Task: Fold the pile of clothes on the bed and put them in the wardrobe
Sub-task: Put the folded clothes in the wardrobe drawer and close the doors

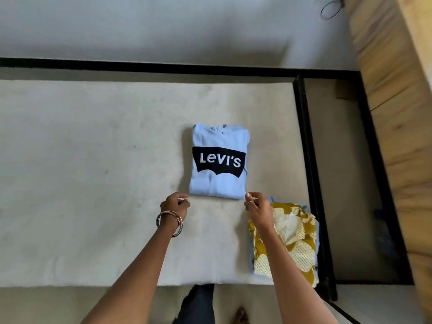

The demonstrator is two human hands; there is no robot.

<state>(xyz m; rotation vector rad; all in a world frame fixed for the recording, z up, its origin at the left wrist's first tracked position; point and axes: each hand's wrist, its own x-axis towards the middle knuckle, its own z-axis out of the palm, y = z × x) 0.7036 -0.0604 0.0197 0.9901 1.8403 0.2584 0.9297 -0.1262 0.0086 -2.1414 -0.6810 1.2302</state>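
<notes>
A light blue hoodie point(219, 183) with a black "Levi's" print lies folded into a neat rectangle on the cream mattress point(93, 183). My left hand point(175, 203), with bangles on the wrist, hovers just below the hoodie's near left corner with its fingers curled and nothing in them. Beside the near right corner my right hand point(257, 206) is curled the same way, thumb against fingertips, and I see no cloth in its grip. A folded yellow and white patterned garment point(297, 244) lies on a light blue piece at the mattress's right edge, partly under my right forearm.
The black metal bed frame point(306, 146) runs along the far and right sides of the mattress. A wooden wardrobe panel point(397, 113) stands at the far right. A grey wall is behind the bed. My legs and a foot show at the bottom.
</notes>
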